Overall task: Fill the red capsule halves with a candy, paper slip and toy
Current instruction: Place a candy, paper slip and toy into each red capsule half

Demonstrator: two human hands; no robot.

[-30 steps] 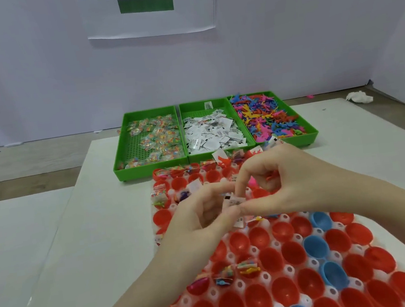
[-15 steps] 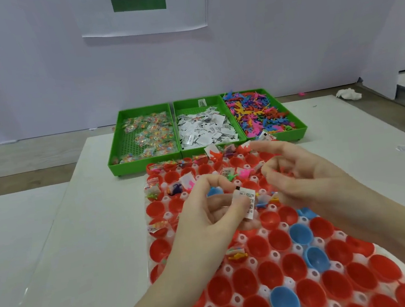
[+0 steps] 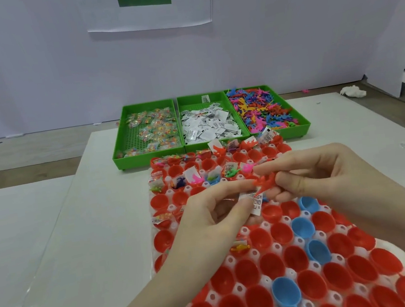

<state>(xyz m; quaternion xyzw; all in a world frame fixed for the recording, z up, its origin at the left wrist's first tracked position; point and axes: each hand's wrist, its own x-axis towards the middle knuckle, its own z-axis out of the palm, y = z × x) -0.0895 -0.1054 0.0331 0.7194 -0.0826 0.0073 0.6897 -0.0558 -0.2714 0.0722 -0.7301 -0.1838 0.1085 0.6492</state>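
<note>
A white holder tray [image 3: 235, 260] full of red capsule halves [image 3: 246, 273] and a few blue ones [image 3: 303, 227] lies in front of me. The far rows hold candies, slips and toys. My left hand [image 3: 214, 218] pinches a printed paper slip [image 3: 256, 201] between thumb and fingers above the tray's middle. My right hand [image 3: 319, 174] pinches a small red toy [image 3: 266, 182] right beside the left fingertips, touching the slip's top.
Three green bins stand at the table's far side: wrapped candies [image 3: 152, 131] left, paper slips [image 3: 208, 124] middle, colourful toys [image 3: 262, 110] right. A crumpled white tissue [image 3: 353, 91] lies far right. A white wall with a posted sheet rises behind.
My hands drew together again over the tray. My right hand now shows a red toy at its fingertips beside the slip in my left hand.
</note>
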